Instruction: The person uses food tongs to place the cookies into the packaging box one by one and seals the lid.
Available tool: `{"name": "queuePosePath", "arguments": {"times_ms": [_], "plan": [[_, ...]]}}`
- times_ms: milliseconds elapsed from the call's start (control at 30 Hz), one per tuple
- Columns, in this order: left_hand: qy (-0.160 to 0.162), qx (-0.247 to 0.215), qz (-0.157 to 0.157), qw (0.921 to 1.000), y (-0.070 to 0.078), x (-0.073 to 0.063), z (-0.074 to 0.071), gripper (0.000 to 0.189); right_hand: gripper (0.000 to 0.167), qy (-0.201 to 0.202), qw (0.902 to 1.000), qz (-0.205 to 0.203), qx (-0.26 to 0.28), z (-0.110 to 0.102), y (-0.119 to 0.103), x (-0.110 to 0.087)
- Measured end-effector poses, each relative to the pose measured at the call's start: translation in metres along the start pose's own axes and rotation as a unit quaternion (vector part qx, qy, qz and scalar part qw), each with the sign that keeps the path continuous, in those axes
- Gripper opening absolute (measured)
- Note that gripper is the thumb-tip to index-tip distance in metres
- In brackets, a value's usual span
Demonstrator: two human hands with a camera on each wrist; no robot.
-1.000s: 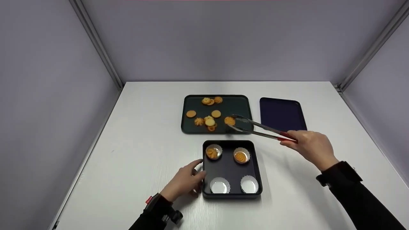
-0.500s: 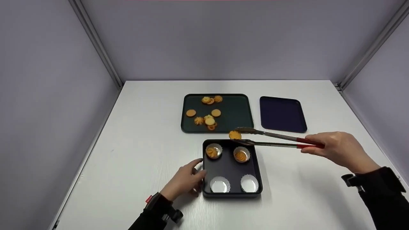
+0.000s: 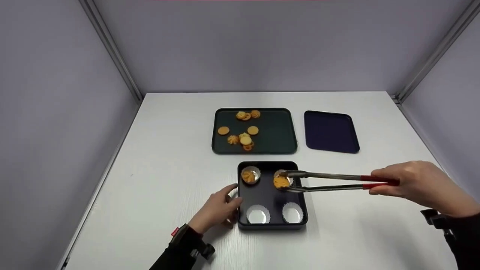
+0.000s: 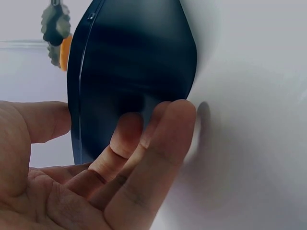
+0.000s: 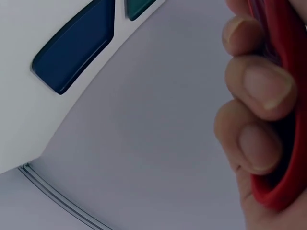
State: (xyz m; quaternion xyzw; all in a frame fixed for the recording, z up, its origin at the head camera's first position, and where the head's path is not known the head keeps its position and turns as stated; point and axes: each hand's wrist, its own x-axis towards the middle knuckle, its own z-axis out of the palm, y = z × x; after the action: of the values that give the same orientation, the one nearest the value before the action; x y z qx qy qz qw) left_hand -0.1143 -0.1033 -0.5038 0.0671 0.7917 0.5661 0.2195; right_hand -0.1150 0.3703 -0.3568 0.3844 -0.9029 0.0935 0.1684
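Note:
My right hand (image 3: pixel 416 183) grips red-handled metal tongs (image 3: pixel 330 176), curling its fingers round the red handle (image 5: pixel 288 96) in the right wrist view. An orange-yellow cookie (image 3: pixel 280 182) sits between the tong tips, over the far-right paper cup (image 3: pixel 288 175) of a dark rectangular pan (image 3: pixel 262 198). A swirled cookie (image 3: pixel 248 176) lies in the far-left cup. Two near cups, a left cup (image 3: pixel 258 215) and a right cup (image 3: pixel 292 213), show no cookie. My left hand (image 3: pixel 215 210) rests against the pan's left side; its thumb (image 4: pixel 50 122) touches the rim and its other fingers lie along the outer wall.
Behind the pan lies a dark green tray (image 3: pixel 275 131) with several cookies, among them a plain round one (image 3: pixel 223 130). A dark blue tray (image 3: pixel 331 131) is at the back right. Grey walls (image 3: pixel 262 45) enclose the white table (image 3: pixel 168 150) at the back and sides.
The right hand has lifted the cookie off the green tray with the tongs and brought it toward me, over the pan's far-right cup. The left hand has stayed at the pan.

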Motion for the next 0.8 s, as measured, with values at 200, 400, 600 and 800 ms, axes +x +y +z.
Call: {"name": "queuePosePath", "arguments": {"times_ms": [200,400,600,800], "plan": [[-0.001,0.002,-0.002,1.0000,0.000,0.001,0.000,0.063,0.031,-0.017,0.9996,0.013,-0.018,-0.011,-0.006,-0.005],[0.001,0.009,0.002,1.0000,0.000,0.001,0.000,0.062,0.036,-0.049,0.9979,0.033,-0.027,-0.022,-0.016,-0.005],[0.004,0.011,0.002,0.9999,0.000,0.001,-0.001,0.062,0.035,-0.073,0.9964,0.030,-0.032,-0.031,-0.025,0.000],[0.000,0.007,-0.001,1.0000,0.000,0.000,-0.002,0.064,0.028,-0.103,0.9928,0.050,-0.034,-0.039,-0.030,0.001]]}}
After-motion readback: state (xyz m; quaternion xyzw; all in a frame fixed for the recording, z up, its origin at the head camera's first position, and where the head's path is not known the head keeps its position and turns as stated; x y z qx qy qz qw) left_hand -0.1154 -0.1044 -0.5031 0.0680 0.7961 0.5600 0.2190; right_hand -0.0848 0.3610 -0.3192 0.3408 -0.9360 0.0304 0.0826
